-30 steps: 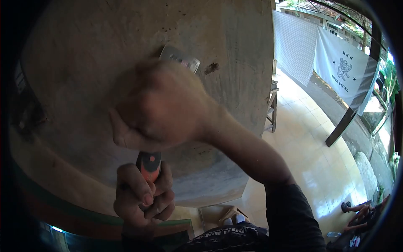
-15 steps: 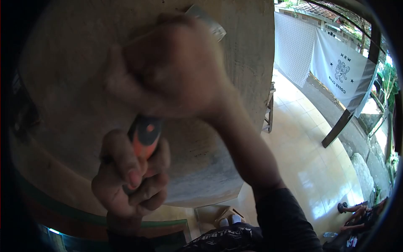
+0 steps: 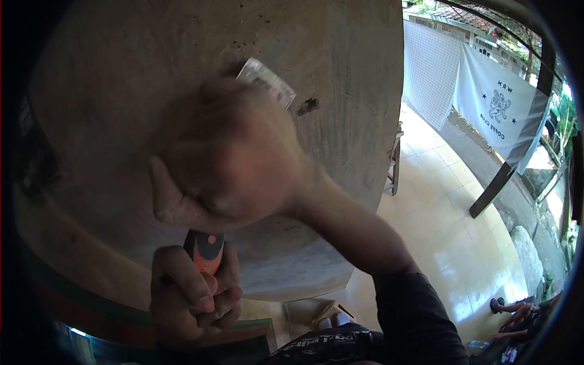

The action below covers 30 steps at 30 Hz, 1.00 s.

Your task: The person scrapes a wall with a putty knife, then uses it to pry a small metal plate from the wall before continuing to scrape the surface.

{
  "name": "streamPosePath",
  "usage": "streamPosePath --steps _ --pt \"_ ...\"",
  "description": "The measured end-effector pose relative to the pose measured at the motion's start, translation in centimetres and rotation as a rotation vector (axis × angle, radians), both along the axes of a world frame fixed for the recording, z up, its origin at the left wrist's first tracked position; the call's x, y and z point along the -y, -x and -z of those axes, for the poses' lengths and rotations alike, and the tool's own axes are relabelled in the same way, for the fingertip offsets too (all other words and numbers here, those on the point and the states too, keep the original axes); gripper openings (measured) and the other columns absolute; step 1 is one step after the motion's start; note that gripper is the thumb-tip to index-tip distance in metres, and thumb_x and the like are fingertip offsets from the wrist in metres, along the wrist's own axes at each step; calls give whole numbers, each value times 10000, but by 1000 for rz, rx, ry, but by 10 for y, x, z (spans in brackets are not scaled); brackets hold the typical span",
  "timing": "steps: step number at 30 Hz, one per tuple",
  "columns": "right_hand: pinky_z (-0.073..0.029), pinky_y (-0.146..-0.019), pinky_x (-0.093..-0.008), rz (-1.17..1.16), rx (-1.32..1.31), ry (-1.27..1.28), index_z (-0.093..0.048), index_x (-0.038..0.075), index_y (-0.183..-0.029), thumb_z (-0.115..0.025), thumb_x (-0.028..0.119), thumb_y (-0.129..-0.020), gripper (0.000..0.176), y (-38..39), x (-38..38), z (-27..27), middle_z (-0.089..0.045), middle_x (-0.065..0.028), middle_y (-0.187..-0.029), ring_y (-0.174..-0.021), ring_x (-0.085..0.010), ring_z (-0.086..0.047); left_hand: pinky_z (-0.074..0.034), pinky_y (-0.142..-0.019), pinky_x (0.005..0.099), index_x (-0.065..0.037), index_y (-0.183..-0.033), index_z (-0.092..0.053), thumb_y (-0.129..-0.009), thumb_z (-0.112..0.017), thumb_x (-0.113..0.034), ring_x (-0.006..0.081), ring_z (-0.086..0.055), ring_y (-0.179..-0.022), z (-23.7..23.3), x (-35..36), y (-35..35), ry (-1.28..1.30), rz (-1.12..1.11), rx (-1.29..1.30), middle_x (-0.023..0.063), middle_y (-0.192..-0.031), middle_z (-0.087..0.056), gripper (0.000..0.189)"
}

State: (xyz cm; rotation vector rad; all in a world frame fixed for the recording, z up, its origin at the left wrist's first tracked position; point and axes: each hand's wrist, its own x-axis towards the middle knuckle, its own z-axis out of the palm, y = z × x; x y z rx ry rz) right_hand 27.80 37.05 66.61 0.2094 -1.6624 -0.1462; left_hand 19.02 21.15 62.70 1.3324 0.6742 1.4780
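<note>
My right hand [image 3: 237,158], slightly blurred, is closed in front of a grey-brown plastered wall [image 3: 347,67]. Past its knuckles sticks out the flat, shiny blade of a scraper [image 3: 267,82], close to the wall; the hand hides the rest of it. Lower down, my left hand [image 3: 188,292] has its fingers wrapped around an orange-and-black tool handle [image 3: 207,258] with partly visible lettering. The upper end of that handle goes out of sight behind my right hand, so whether it joins the blade cannot be seen.
A dark chipped spot [image 3: 308,106] marks the wall right of the blade. Shiny floor tiles [image 3: 438,243] run along the right, past a white banner [image 3: 499,109] and a post [image 3: 490,191]. Another person's leg [image 3: 517,313] shows at lower right. A woven basket [image 3: 325,310] is near my feet.
Both hands have moved down in view, with the blade and the orange-and-black handle. The chipped spot on the wall has come into sight beside the blade.
</note>
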Motion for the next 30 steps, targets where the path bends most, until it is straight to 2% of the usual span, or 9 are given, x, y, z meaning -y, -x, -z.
streamPosePath --steps 2,7,10,14,19,23,26,27,30 --pt "-445 -498 -392 39 -42 -7 -516 103 -432 -563 307 -753 383 -7 -14 -12 -481 -86 -410 -391 -248 -502 -176 -290 168 -4 -658 -361 -838 -407 87 136 -338 -624 -15 -14 -11 -33 202 244 143 -839 -384 207" --pt "-439 -472 -389 83 18 -35 -536 109 -444 -543 317 -772 388 -3 0 -4 -478 -90 -408 -386 -256 -504 -165 -291 174 14 -723 -378 -894 -388 34 77 -175 -450 -2 -10 -4 -63 219 218 151 -850 -405 172" --pt "-432 -449 -388 62 -27 -49 -536 104 -438 -546 308 -767 387 -3 -1 -2 -471 -93 -402 -382 -272 -504 -253 -262 186 -19 -793 -523 -869 -493 -27 31 -288 -341 8 0 4 26 132 114 132 -709 -440 82" --pt "-435 -478 -392 -12 14 157 -495 100 -408 -554 282 -762 402 -30 -10 -30 -450 -91 -385 -376 -285 -482 -239 -255 177 -7 -772 -521 -850 -493 6 23 -293 -343 -26 -27 -10 28 233 133 143 -718 -453 84" --pt "-428 -481 -378 32 -99 4 -491 107 -398 -551 274 -775 417 2 6 3 -432 -73 -368 -337 -271 -445 -204 -257 171 -17 -741 -506 -859 -465 -1 13 -257 -346 4 6 2 -12 34 88 139 -663 -424 126" --pt "-416 -480 -366 93 -112 -29 -478 104 -397 -555 274 -770 417 -14 -9 -17 -423 -63 -365 -329 -258 -437 -154 -291 194 34 -688 -382 -830 -400 89 84 -252 -472 -22 -10 -6 73 174 229 152 -767 -387 153" --pt "-409 -480 -361 66 -138 53 -470 108 -394 -555 276 -767 418 -7 2 -12 -421 -59 -361 -332 -253 -442 -158 -296 193 42 -698 -385 -833 -398 86 70 -226 -450 -14 -4 2 43 140 183 156 -772 -392 143" --pt "-409 -480 -361 59 -133 54 -470 108 -394 -555 276 -767 418 -3 5 -7 -421 -59 -361 -332 -253 -442 -221 -254 181 -12 -734 -533 -849 -487 -3 11 -261 -356 -11 0 5 7 56 62 119 -652 -424 125" --pt "-417 -494 -361 15 -123 -40 -468 109 -393 -560 277 -762 416 4 3 -3 -421 -57 -359 -333 -251 -445 -230 -251 188 -15 -719 -521 -833 -491 2 26 -260 -356 -5 -1 8 1 66 55 123 -651 -426 119"
